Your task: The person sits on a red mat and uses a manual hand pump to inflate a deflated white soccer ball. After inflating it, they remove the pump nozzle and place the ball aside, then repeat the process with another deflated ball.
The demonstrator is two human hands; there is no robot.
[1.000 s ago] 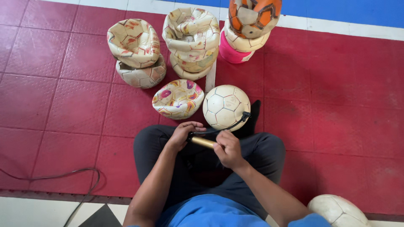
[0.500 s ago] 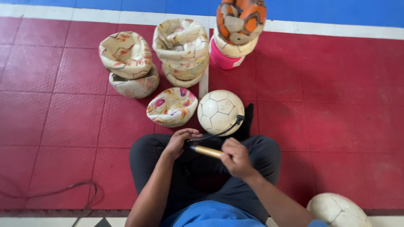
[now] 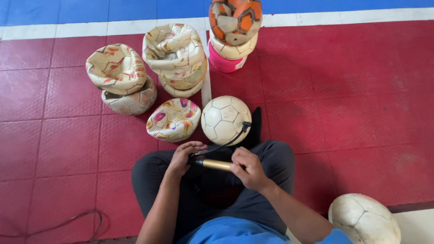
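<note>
Red tiled floor (image 3: 352, 104) with white line (image 3: 343, 18), blue beyond.

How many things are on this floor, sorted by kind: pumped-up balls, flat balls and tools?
Pumped-up white balls: 2
Flat cream patterned balls: 5, as far as the stacks show
Flat balls in the orange-topped stack: 3
Hand pump: 1
Total: 11

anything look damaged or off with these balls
Yes: most are collapsed. The two cream patterned footballs stacked at left, the cream pile beside them and the pink-patterned ball are caved in like bowls. Only the white football, hosed to the gold hand pump, and the one at bottom right look round.
</note>
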